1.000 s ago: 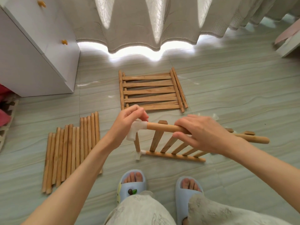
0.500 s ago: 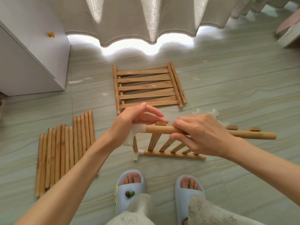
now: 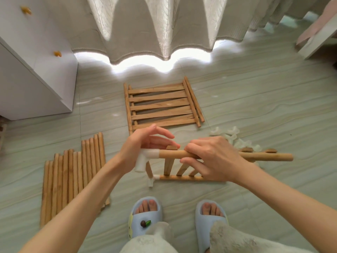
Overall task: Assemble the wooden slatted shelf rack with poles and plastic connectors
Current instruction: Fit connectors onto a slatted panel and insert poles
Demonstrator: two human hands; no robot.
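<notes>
Lying flat on the pale green floor [image 3: 255, 99] ahead of you is a second slatted panel [image 3: 162, 105], with thin wood strips going across it. To your left a row of round wooden poles [image 3: 73, 172] lies side by side. A small heap of white plastic connectors [image 3: 235, 137] sits on the floor just past your right hand. A white cabinet [image 3: 36, 73] with little orange knobs stands far left, and a grey curtain [image 3: 160, 24] hangs at the back. Your two feet in light blue slippers [image 3: 145, 220] are right below the work. Nothing blocks your hands.

Your right hand [image 3: 211, 157] curls round the top pole [image 3: 264, 157] of the shelf rack [image 3: 180, 167], so that grip is holding the pole. Your left hand [image 3: 144, 148] is at the left end, with straight, loose fingers stretched over the white corner connector [image 3: 147, 157]; that grip is wide and pinches nothing that you can see.

You hold the rack up on its edge in front of you, and its lower pole [image 3: 180, 178] is down near the floor. Flat slats join the two poles. The wood is smooth and light brown. The connector is milky white plastic with short round tubes.
</notes>
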